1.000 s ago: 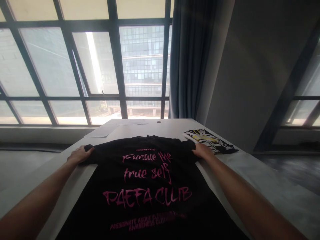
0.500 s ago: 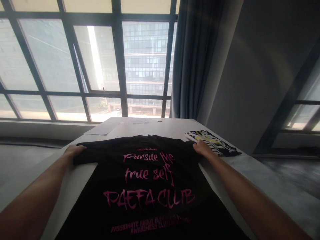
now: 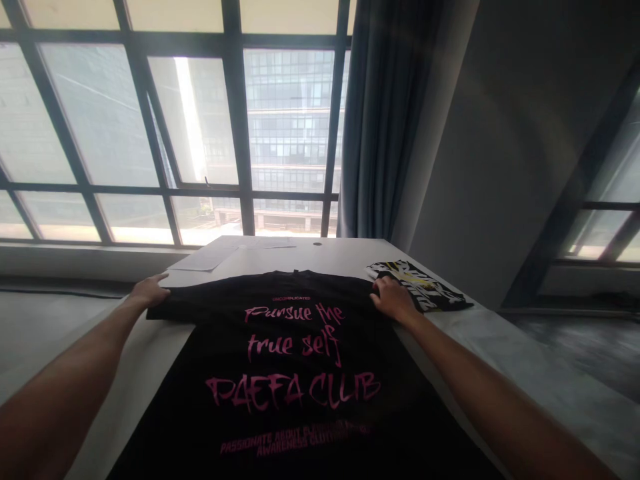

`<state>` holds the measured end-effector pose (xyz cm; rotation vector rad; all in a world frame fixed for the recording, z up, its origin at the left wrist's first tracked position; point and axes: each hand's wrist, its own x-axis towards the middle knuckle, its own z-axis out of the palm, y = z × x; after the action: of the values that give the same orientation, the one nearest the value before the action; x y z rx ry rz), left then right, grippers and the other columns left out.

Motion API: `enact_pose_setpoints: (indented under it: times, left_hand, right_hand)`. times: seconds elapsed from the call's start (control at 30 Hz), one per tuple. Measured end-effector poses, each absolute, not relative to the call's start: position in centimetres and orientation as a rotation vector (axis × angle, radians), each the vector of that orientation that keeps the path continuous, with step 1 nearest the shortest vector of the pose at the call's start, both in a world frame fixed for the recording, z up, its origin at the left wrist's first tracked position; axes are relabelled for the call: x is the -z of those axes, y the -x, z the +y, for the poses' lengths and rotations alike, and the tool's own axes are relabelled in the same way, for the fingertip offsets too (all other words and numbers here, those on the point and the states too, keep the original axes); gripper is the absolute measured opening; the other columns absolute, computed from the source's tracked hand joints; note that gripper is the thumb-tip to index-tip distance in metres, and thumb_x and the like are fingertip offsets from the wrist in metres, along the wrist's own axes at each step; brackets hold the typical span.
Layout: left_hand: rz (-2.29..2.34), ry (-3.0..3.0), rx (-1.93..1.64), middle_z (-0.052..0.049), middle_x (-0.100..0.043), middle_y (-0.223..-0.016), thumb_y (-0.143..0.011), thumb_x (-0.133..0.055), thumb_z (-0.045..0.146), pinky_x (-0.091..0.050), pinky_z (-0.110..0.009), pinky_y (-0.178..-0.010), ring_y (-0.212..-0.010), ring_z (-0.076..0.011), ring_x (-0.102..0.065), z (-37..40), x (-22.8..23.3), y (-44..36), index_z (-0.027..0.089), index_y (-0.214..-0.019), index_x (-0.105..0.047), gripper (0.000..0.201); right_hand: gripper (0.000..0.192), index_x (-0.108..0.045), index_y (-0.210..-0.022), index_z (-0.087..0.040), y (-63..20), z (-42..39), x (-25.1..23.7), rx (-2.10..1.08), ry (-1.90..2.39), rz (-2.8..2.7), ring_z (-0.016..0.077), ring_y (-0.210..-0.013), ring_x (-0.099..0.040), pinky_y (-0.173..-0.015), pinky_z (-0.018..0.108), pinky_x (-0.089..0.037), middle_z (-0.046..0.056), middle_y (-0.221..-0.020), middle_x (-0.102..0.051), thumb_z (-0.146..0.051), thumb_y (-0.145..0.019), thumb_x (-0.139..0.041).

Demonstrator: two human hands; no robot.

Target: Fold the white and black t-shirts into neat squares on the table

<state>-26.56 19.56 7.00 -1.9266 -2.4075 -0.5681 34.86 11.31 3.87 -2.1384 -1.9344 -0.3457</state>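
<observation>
A black T-shirt (image 3: pixel 295 363) with pink lettering lies spread over the white table, its collar toward the far side. My left hand (image 3: pixel 151 291) is at the end of the left sleeve, thumb and fingers closed on its edge, with one finger raised. At the right shoulder, my right hand (image 3: pixel 393 298) has its fingers curled on the cloth and covers most of that sleeve. Just beyond my right hand lies a folded black garment with white and yellow print (image 3: pixel 425 287). The shirt's lower hem is out of view.
Sheets of paper (image 3: pixel 205 259) lie on the far left of the white table (image 3: pixel 345 257), near a small dark round spot (image 3: pixel 317 244). Behind the table stand large framed windows (image 3: pixel 290 127), one pane tilted, and a grey-blue curtain (image 3: pixel 375 133).
My right hand has shifted left, inward along the shirt's shoulder, and the right sleeve has bunched beneath it. One finger of my left hand has lifted at the left sleeve.
</observation>
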Motion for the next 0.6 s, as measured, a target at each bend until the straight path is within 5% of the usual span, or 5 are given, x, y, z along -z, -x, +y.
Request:
enact_pose_setpoints:
  times: [0.1, 0.23, 0.43, 0.6]
  left_hand:
    - [-2.368, 1.993, 0.195, -0.011, -0.07, -0.118, -0.077, -0.058, 0.011, -0.05, -0.028, -0.089, -0.106, -0.0257, -0.065, 20.5, -10.0, 23.4, 0.013, -0.119, -0.069, 0.043]
    - [-2.274, 2.17, 0.075, -0.005, -0.074, -0.107, -0.071, -0.062, 0.007, -0.052, -0.022, -0.082, -0.097, -0.0207, -0.068, 22.3, -13.1, 17.9, 0.018, -0.1, -0.077, 0.034]
    - [-2.332, 2.458, 0.142, -0.016, -0.071, -0.114, -0.068, -0.062, 0.003, -0.059, -0.027, -0.067, -0.086, -0.0249, -0.071, 24.9, -15.3, 7.0, 0.009, -0.122, -0.067, 0.054]
    - [-2.271, 2.675, 0.14, -0.014, -0.071, -0.114, -0.071, -0.063, 0.006, -0.06, -0.028, -0.063, -0.077, -0.0228, -0.072, 25.4, -12.6, -1.7, 0.016, -0.14, -0.051, 0.071]
  right_hand:
    - [0.023, -0.062, -0.103, -0.019, -31.5, 11.3, -2.3, 0.076, 1.866, -2.168, 0.0213, -0.098, -0.058, -0.084, 0.031, -0.043, 0.009, -0.109, -0.062, -0.036, -0.089, -0.057]
    - [0.02, -0.066, -0.098, -0.019, -29.8, 10.9, 0.6, 0.105, 1.732, -2.158, 0.0214, -0.101, -0.056, -0.089, 0.031, -0.042, 0.009, -0.105, -0.064, -0.032, -0.092, -0.052]
    - [0.018, -0.067, -0.095, -0.018, -30.8, 10.7, 1.5, 0.06, 1.668, -2.102, 0.0199, -0.099, -0.055, -0.091, 0.03, -0.041, 0.007, -0.105, -0.064, -0.027, -0.092, -0.052]
    - [0.015, -0.067, -0.094, -0.019, -30.7, 10.6, 1.2, 0.027, 1.666, -2.084, 0.0201, -0.1, -0.055, -0.09, 0.03, -0.04, 0.007, -0.105, -0.064, -0.026, -0.09, -0.054]
